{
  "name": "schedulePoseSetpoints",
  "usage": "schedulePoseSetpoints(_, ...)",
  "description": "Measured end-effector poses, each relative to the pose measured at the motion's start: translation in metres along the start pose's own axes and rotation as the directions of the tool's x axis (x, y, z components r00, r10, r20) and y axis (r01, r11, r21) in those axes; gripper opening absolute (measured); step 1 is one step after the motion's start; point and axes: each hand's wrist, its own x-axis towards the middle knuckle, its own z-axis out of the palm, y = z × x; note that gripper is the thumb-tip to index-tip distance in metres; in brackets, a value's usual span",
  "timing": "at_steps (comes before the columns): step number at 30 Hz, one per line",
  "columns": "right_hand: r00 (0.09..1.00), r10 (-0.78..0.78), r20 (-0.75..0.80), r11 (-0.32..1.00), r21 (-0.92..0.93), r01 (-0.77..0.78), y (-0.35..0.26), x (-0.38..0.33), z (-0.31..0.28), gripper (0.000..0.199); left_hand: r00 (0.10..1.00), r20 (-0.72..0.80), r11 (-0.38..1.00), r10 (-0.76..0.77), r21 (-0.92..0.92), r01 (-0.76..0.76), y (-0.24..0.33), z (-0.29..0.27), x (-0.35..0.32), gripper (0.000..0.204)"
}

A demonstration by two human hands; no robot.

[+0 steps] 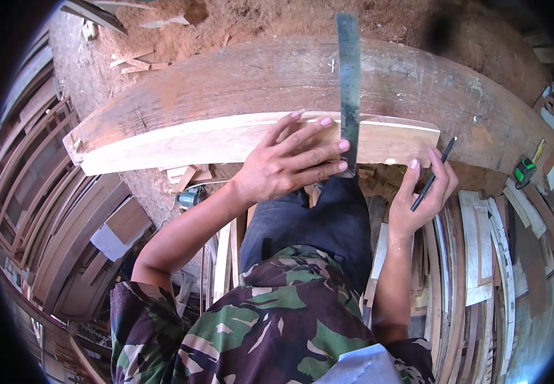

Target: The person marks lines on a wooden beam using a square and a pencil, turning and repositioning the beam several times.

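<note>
A pale wooden board [181,142] lies lengthwise across a thick, worn plank in front of me. A metal ruler [349,77] crosses the board, its far end reaching past the plank's far edge. My left hand [293,157] lies over the board with fingers stretched and spread, two fingertips touching the ruler's left edge; its thumb is hidden. Between the fingers of my right hand [425,189] is a dark, slim pencil or pen [424,194], slanting up to the right. That hand is by the board's right end, thumb and fingertips close to its near edge.
The thick plank [277,77] serves as a bench. On its right stands a green and black tape measure [525,171]. Stacked wooden strips [443,269] fill the right side, and curved timber pieces [53,256] the left. A teal power tool [190,197] sits below the board; sawdust covers the far ground.
</note>
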Motion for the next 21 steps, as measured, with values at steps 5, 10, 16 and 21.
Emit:
schedulePoseSetpoints(5, 1.000, -0.025, -0.001, 1.000, -0.007, 0.025, 0.007, 0.002, -0.001, 0.030, 0.999, 0.010, 0.998, 0.044, -0.038, -0.044, 0.004, 0.000, 0.025, 0.054)
schedulePoseSetpoints(10, 1.000, -0.002, 0.028, 0.999, -0.033, 0.003, 0.007, 0.005, -0.009, 0.028, 0.999, 0.005, 0.998, 0.048, -0.047, -0.047, 0.003, 0.002, 0.030, 0.062)
schedulePoseSetpoints(16, 0.998, -0.043, 0.052, 0.999, 0.021, 0.042, 0.003, 0.005, -0.017, 0.031, 0.998, 0.064, 0.998, 0.025, -0.060, -0.021, 0.004, 0.000, 0.031, 0.071)
schedulePoseSetpoints(21, 0.978, -0.129, 0.162, 0.972, 0.215, 0.093, -0.003, 0.010, -0.022, 0.033, 0.998, 0.068, 0.999, 0.010, -0.046, -0.006, 0.006, 0.000, 0.031, 0.071)
